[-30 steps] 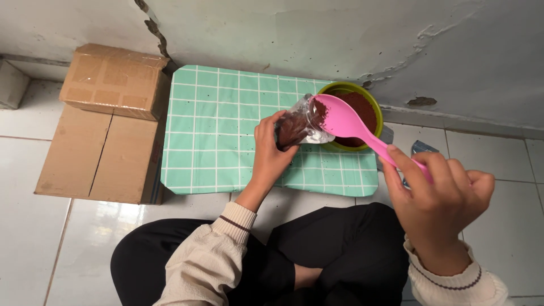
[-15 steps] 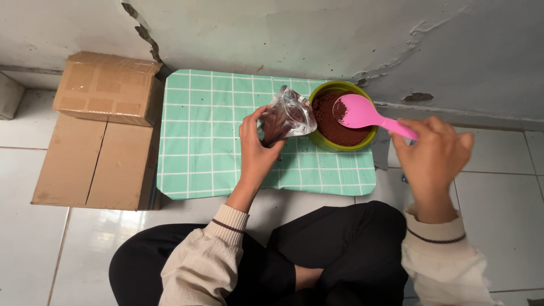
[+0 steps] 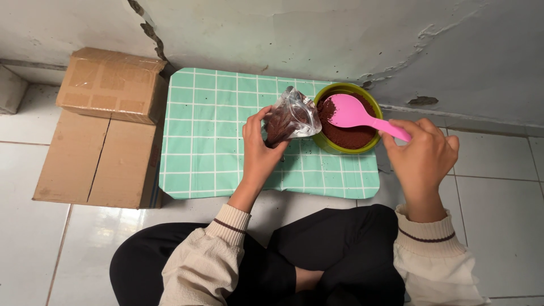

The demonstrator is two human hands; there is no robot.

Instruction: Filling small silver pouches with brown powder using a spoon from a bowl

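Pink plastic spoon is the brightest thing here, its bowl resting face down over the brown powder in a green bowl. The right hand is clenched around the far end of the handle, so that end is hidden inside the fist. You only see a thin strip of the bowl's rim since the powder fills most of it and the bag covers its left edge.

The left hand is grasping a small clear bag from below, thumb on the left side and fingers wrapped round the back where you can't see them. The bag sits tilted just left of the bowl, touching or overlapping its rim, hard to say which. There's dark stuff inside it, looks like the same powder, but the crinkly plastic glare makes it tough to tell how full it is or whether the mouth is open.

All this is on a low green counter with a white grid pattern, pushed against a cracked grey wall. To the left are two cardboard boxes, the smaller one lying on the far end of the bigger one. White tile floor all around. The person sits cross-legged in black trousers and cream sleeves, cut off by the near edge.
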